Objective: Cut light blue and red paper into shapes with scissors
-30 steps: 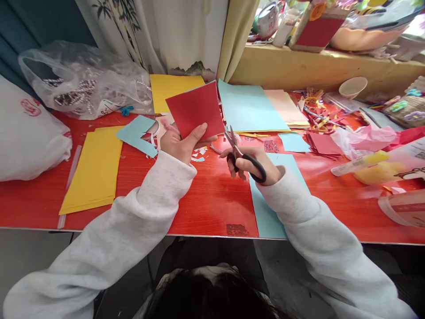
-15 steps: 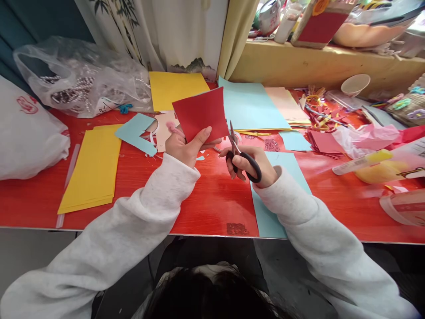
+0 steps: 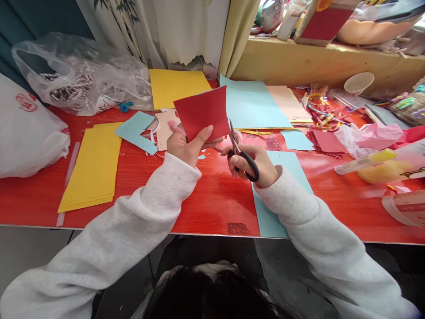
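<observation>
My left hand (image 3: 188, 148) grips a red piece of paper (image 3: 203, 110) by its lower edge, thumb on the front face and fingers behind it. The sheet is tilted up above the table. In my right hand (image 3: 254, 163) is a pair of scissors (image 3: 246, 160) with black handles, its blades pointing up beside the paper's right edge. Whether the blades touch the paper I cannot tell. Behind my left hand lie a cut light blue piece (image 3: 137, 130) and a pale pink cut piece (image 3: 162, 126).
Yellow sheets (image 3: 91, 173) lie at the left, blue sheets (image 3: 254, 104) at the back and another blue sheet (image 3: 270, 217) under my right forearm. Plastic bags (image 3: 29, 133) stand far left. A paper cup (image 3: 359, 83), scraps and a glue stick (image 3: 365, 163) are at the right.
Hardly anything differs. The view has shifted slightly, and both hands keep the same hold on the red paper and the scissors.
</observation>
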{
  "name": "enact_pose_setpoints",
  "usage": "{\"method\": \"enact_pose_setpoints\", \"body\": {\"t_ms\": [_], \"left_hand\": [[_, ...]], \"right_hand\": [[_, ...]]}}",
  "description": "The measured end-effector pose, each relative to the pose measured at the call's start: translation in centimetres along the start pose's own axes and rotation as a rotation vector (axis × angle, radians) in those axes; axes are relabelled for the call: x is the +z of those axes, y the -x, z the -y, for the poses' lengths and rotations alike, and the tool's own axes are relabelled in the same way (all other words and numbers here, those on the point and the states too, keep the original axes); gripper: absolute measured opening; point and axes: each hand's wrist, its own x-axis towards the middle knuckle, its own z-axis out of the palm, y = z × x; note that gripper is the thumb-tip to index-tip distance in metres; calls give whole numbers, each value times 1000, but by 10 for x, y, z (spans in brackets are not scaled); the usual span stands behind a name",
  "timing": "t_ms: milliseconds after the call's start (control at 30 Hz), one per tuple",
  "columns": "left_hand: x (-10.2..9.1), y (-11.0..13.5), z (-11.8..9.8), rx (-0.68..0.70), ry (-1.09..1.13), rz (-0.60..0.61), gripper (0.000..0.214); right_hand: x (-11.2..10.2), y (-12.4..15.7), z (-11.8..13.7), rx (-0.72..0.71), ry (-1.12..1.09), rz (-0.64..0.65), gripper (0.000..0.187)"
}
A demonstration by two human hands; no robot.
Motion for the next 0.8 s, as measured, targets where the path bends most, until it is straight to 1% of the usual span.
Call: {"method": "enact_pose_setpoints", "body": {"t_ms": [133, 333, 500, 800], "left_hand": [[1, 0, 0, -15, -8, -27, 30], [0, -1, 1, -9, -7, -21, 32], [-2, -2, 2, -3, -3, -9, 33], [0, -1, 0, -23, 9, -1, 27]], "right_hand": [[0, 1, 0, 1, 6, -2, 41], [-1, 3, 2, 5, 26, -22, 43], [0, 2, 2, 7, -2, -3, 42], [0, 2, 0, -1, 13, -1, 38]]}}
